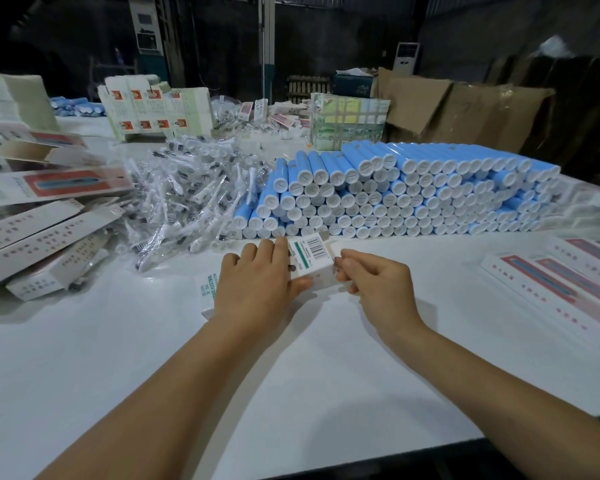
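Over the middle of the white worktop (291, 375), the left hand (257, 282) grips a small white box (310, 258) with a barcode label, fingers over its top and thumb beneath. The right hand (374, 278) pinches the box's right end. Just behind lies a stack of blue tubes (413, 192). Left of the stack is a heap of bagged brush heads (187, 192), and printed cartons (49, 216) lie toward the left edge.
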The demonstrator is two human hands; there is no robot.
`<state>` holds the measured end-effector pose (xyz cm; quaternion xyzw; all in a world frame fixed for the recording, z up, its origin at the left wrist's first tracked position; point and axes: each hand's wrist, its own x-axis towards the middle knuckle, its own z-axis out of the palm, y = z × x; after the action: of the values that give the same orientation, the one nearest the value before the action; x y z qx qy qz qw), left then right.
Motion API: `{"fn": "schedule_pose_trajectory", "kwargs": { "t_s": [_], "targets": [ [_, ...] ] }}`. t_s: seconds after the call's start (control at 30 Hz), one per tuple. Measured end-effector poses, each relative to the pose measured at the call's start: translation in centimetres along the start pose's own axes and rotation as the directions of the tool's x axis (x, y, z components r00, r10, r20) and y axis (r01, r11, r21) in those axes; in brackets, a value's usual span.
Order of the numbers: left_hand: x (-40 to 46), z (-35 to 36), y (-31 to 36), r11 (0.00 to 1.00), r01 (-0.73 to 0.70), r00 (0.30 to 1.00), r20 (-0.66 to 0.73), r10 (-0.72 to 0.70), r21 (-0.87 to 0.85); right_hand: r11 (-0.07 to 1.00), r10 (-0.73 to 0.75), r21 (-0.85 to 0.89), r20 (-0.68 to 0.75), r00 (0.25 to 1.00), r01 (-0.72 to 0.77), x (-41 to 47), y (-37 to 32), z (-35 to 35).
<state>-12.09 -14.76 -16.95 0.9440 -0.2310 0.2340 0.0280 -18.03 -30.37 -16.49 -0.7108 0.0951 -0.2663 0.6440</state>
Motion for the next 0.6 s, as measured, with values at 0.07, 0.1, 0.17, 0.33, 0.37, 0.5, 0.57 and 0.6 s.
{"fn": "schedule_pose_trajectory", "kwargs": {
  "t_s": [0.07, 0.1, 0.17, 0.33, 0.37, 0.5, 0.57, 0.6],
  "targets": [
    [0.0, 0.1, 0.1, 1.000, -0.005, 1.000, -0.007, 0.005, 0.003, 1.000, 0.017, -0.021, 0.020, 1.000, -0.016, 0.0, 0.1, 0.2],
    [-0.1, 0.1, 0.1, 1.000, -0.007, 1.000, -0.013, 0.007, 0.002, 0.999, 0.025, -0.022, 0.020, 0.999, -0.024, 0.0, 0.2, 0.2],
    [-0.2, 0.2, 0.1, 1.000, -0.010, 1.000, -0.022, 0.010, -0.002, 0.999, 0.032, -0.009, 0.019, 0.999, -0.032, 0.0, 0.1, 0.1],
    [-0.4, 0.0, 0.2, 0.999, -0.040, 0.999, -0.025, 0.041, 0.017, 0.996, 0.033, -0.089, 0.063, 0.998, -0.027, 0.4, 0.1, -0.4],
    [-0.5, 0.0, 0.3, 0.999, -0.049, 0.998, -0.028, 0.049, 0.019, 0.993, 0.038, -0.112, 0.073, 0.997, -0.030, 0.5, 0.2, -0.3],
    [-0.9, 0.0, 1.0, 0.994, -0.095, 0.995, -0.021, 0.096, 0.053, 0.986, 0.083, -0.151, 0.076, 0.994, -0.071, 0.8, 0.4, 0.1],
    [-0.9, 0.0, 1.2, 0.993, -0.105, 0.994, -0.011, 0.106, 0.059, 0.986, 0.100, -0.140, 0.075, 0.992, -0.089, 0.8, 0.3, 0.2],
    [-0.9, 0.0, 1.2, 0.993, -0.105, 0.994, -0.010, 0.106, 0.062, 0.987, 0.103, -0.128, 0.069, 0.992, -0.093, 0.7, 0.3, 0.2]
  ]
}}
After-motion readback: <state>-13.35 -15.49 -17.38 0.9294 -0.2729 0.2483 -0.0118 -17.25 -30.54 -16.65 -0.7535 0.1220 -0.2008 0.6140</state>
